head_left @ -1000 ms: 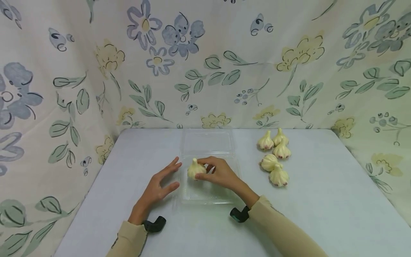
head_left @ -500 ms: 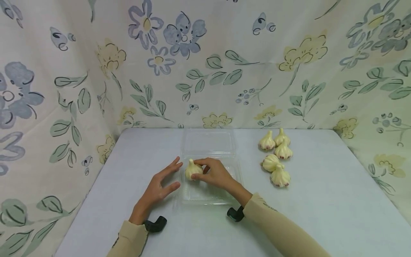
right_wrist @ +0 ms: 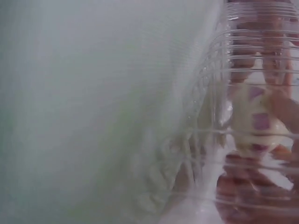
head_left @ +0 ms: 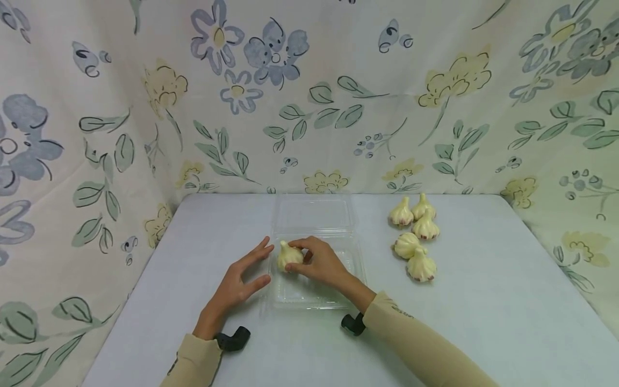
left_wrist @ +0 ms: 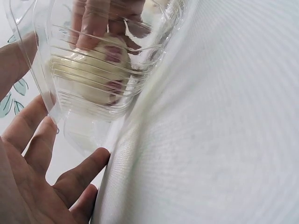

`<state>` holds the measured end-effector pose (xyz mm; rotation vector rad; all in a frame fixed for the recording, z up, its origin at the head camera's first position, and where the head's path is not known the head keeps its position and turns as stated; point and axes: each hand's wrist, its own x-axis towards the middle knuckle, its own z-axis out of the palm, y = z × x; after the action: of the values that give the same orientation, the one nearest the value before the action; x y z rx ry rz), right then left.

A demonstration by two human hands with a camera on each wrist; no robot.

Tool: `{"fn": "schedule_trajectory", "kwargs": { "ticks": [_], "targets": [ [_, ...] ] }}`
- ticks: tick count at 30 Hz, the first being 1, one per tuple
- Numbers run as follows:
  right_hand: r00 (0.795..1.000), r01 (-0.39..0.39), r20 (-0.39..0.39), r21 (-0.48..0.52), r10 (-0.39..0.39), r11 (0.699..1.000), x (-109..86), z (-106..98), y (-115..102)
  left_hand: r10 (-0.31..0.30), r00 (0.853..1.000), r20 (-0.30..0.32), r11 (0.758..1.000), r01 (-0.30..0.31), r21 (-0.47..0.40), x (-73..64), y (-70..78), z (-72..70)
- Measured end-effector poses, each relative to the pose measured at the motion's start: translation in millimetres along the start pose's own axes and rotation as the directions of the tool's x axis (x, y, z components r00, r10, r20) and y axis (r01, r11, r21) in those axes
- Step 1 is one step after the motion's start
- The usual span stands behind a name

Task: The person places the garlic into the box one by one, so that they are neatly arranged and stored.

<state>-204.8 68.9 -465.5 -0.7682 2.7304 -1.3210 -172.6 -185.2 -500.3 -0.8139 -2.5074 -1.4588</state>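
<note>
A whitish garlic bulb [head_left: 288, 257] sits in the back left part of a clear plastic clamshell box [head_left: 316, 295]. My right hand [head_left: 323, 264] reaches in from the right and pinches the bulb between thumb and fingers. Through the ribbed wall in the left wrist view, the bulb [left_wrist: 91, 70] shows purple patches near the box floor. My left hand [head_left: 239, 277] lies along the box's left side with fingers spread and extended, holding nothing. Its fingertips are at the box edge; contact is hard to tell. The right wrist view is blurred, with the bulb [right_wrist: 254, 116] seen through plastic.
The box's clear lid [head_left: 314, 214] lies folded open toward the back edge of the white table [head_left: 483, 301]. Several more garlic bulbs [head_left: 422, 266] stand in a loose group right of the box. A floral curtain [head_left: 309, 97] hangs behind the table and along its sides.
My right hand has moved the garlic bulb slightly left, toward the box's left wall. The left hand has stayed in place.
</note>
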Motion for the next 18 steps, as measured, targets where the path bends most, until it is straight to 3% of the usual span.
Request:
{"fn": "schedule_trajectory", "kwargs": {
  "ticks": [4, 13, 18],
  "targets": [
    [1.000, -0.019, -0.023, -0.035, 0.018, 0.999, -1.0, 0.1, -1.9, 0.011, 1.000, -0.004, 1.000, -0.011, -0.001, 0.0, -0.4, 0.0],
    [0.995, -0.076, 0.076, 0.068, 0.071, 0.995, -0.9, -0.7, -0.8, -0.010, 1.000, 0.001, 1.000, 0.010, 0.015, -0.5, -3.4, 0.5],
    [0.994, -0.083, 0.081, 0.092, 0.076, 0.992, -0.7, -1.0, -0.2, -0.010, 1.000, -0.002, 1.000, 0.010, 0.020, -0.6, -3.7, 0.7]
  ]
}}
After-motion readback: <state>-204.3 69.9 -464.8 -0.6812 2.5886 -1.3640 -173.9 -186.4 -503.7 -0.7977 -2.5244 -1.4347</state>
